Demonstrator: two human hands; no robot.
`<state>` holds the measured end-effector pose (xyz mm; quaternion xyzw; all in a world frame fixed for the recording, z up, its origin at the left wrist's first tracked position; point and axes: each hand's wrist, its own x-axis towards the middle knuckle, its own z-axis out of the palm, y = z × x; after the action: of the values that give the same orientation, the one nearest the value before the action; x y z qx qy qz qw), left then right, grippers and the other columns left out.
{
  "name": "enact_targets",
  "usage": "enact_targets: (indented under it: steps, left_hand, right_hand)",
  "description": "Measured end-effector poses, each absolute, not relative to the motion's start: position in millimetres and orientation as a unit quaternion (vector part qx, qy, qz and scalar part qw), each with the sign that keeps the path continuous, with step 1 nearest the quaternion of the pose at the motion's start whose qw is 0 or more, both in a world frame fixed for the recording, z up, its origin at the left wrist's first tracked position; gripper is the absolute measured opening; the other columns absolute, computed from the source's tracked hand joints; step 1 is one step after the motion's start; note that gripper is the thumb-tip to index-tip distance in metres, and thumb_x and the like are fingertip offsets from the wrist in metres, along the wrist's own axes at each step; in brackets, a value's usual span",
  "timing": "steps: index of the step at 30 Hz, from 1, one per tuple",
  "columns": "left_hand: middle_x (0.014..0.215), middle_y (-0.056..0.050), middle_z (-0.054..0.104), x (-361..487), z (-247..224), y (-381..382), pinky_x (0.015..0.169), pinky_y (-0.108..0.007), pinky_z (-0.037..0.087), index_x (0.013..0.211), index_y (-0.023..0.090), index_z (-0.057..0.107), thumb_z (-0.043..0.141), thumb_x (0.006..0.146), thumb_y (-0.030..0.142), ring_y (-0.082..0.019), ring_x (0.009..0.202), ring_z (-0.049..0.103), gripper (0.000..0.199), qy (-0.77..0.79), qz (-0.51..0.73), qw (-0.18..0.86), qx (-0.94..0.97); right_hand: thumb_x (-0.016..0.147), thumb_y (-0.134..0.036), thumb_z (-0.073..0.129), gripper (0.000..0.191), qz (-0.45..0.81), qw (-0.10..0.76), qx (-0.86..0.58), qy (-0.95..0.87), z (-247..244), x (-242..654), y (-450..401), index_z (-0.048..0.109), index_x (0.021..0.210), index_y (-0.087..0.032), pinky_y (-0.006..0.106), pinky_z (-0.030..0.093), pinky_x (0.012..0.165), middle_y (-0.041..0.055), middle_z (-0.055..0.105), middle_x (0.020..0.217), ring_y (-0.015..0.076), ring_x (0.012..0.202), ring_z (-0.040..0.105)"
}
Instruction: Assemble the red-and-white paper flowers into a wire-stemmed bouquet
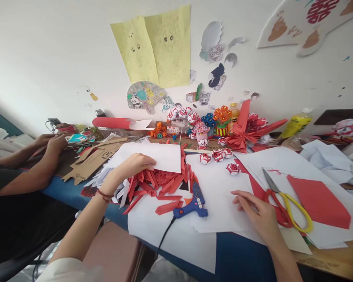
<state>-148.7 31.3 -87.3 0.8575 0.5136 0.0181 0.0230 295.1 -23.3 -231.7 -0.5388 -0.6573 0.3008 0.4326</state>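
My left hand (135, 164) is closed on the near edge of a white paper sheet (167, 156), which lies over a heap of red paper strips (155, 178). Some of my left fingers are hidden at the sheet's edge. White paper strips (106, 174) stick out beside my wrist. My right hand (251, 205) hovers low over stacked white paper (217, 196), holding nothing, its fingers partly spread. To its right lie scissors (278, 194) with one red and one yellow handle. A blue glue gun (194, 205) rests on paper between my hands. Several red-and-white paper flowers (233, 169) sit beyond my right hand.
Flower crafts (222, 117), a large red bow (244, 135) and a yellow bottle (297, 122) line the wall. Red paper (319, 199) lies at the right. Cut cardboard (94, 160) lies at the left, near another person's hands (54, 141). The glue gun's cord (165, 235) hangs over the front edge.
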Motion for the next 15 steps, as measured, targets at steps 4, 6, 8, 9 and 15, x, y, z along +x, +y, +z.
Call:
enact_targets:
  steps: [4,6,8,9,15]
  left_hand:
    - [0.119,-0.001,0.074,-149.3,-86.6,28.9,0.094,-0.029,0.046,0.112,0.027,0.074,0.044,0.1,0.037,-0.023,0.108,0.07,0.034,0.507,0.012,0.034,0.861]
    - [0.124,0.001,0.072,-150.9,-84.2,26.8,0.097,-0.03,0.045,0.113,0.03,0.073,0.045,0.099,0.044,-0.023,0.112,0.068,0.035,0.528,0.023,0.022,0.849]
    - [0.127,-0.003,0.071,-156.5,-82.1,26.6,0.099,-0.035,0.045,0.119,0.028,0.07,0.045,0.098,0.048,-0.027,0.116,0.066,0.038,0.601,0.048,-0.04,0.797]
    - [0.127,-0.008,0.07,-161.2,-81.8,27.5,0.099,-0.04,0.045,0.122,0.024,0.068,0.045,0.098,0.048,-0.031,0.117,0.064,0.041,0.652,0.054,-0.09,0.751]
    - [0.115,-0.03,0.068,-207.2,-92.1,41.8,0.092,-0.056,0.044,0.113,0.005,0.069,0.044,0.093,0.055,-0.048,0.111,0.062,0.059,0.85,0.0,-0.13,0.511]
  right_hand:
    - [0.095,-0.048,0.053,0.032,0.311,0.431,-0.54,-0.652,-231.3,294.8,-23.7,0.071,0.104,-0.024,0.027,0.049,0.071,0.0006,0.069,0.086,0.0144,0.07,0.064]
    - [0.094,-0.048,0.054,0.032,0.311,0.43,-0.542,-0.652,-231.9,295.1,-23.3,0.071,0.105,-0.024,0.027,0.049,0.072,0.0005,0.069,0.086,0.0146,0.07,0.064]
    - [0.094,-0.049,0.054,0.032,0.312,0.429,-0.541,-0.652,-232.4,295.2,-22.9,0.071,0.105,-0.024,0.028,0.049,0.073,0.0004,0.069,0.085,0.0148,0.07,0.064]
    - [0.094,-0.049,0.054,0.032,0.313,0.429,-0.541,-0.652,-232.6,295.3,-22.8,0.071,0.105,-0.024,0.028,0.049,0.073,0.0005,0.069,0.085,0.0149,0.07,0.064]
    - [0.094,-0.051,0.052,0.035,0.314,0.42,-0.547,-0.652,-234.4,297.2,-23.0,0.072,0.103,-0.024,0.028,0.049,0.072,0.0007,0.069,0.086,0.0155,0.071,0.065]
